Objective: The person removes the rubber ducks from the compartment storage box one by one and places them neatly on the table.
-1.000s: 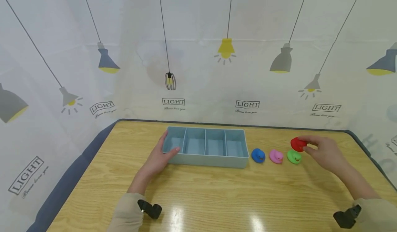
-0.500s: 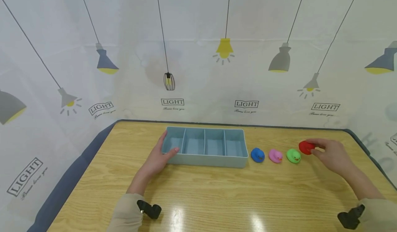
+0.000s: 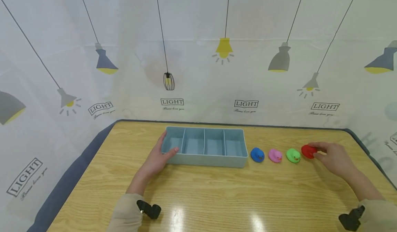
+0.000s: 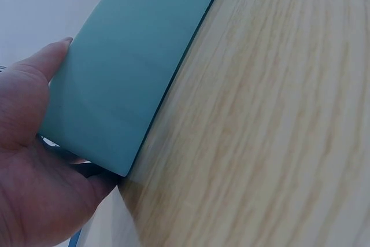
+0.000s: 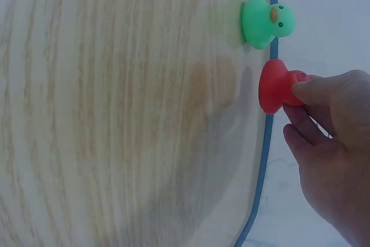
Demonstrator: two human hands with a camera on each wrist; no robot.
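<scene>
My left hand (image 3: pixel 158 158) grips the left end of a pale blue divided box (image 3: pixel 207 160), thumb over the front rim and fingers round the end wall. In the left wrist view the box's front wall (image 4: pixel 121 79) fills the upper middle, the thumb at its rim. At the right, my right hand (image 3: pixel 335 158) pinches a red rubber duck (image 3: pixel 308 151) between thumb and fingers. The right wrist view shows the red duck (image 5: pixel 274 88) beside a green rubber duck (image 5: pixel 257 24). Left of it, the green duck (image 3: pixel 293 155), a pink duck (image 3: pixel 275 155) and a blue duck (image 3: pixel 257 154) form a row.
All this stands on a wood-grain table (image 3: pixel 211 194) with a dark blue edge. Behind it hangs a pale curtain (image 3: pixel 198 63) printed with lamps. The box has several compartments, and the blue duck sits close to its right end.
The red duck has moved right and down in my right hand, from above the green duck to its right side. My left hand and the box stay in place.
</scene>
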